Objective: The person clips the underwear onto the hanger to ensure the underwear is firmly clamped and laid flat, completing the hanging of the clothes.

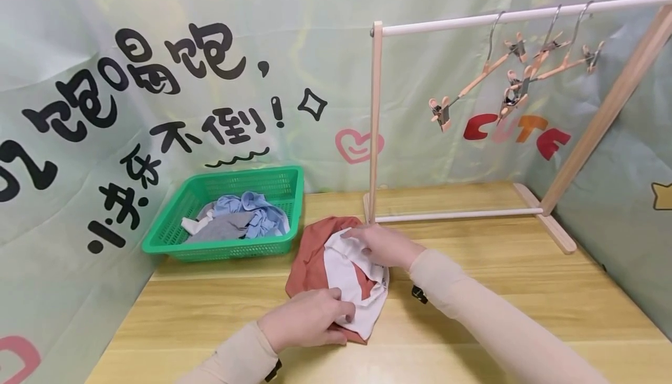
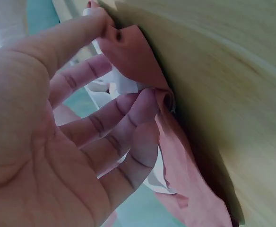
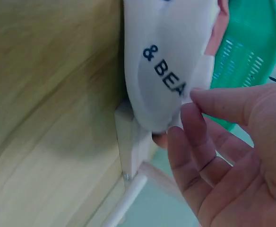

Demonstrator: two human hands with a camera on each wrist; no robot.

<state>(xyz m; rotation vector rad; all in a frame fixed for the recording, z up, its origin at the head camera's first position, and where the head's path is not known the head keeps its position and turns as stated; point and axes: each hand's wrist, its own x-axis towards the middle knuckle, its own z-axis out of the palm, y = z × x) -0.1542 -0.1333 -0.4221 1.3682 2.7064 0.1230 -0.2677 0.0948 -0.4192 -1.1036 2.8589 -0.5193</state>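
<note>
The cloth runs lengthwise from our left hand to our right hand. Left fingers touch it, apart; right fingertips pinch it.

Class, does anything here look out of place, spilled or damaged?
Nothing looks clearly spilled or damaged. The red-and-white garment lies rumpled on the table, and clothes sit jumbled in the green basket: untidy, but ordinary.

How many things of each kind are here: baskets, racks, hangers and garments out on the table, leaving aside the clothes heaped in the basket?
Green basket: 1
Wooden rack: 1
Clip hangers: 3
Red-and-white garment: 1
Total: 6
</note>
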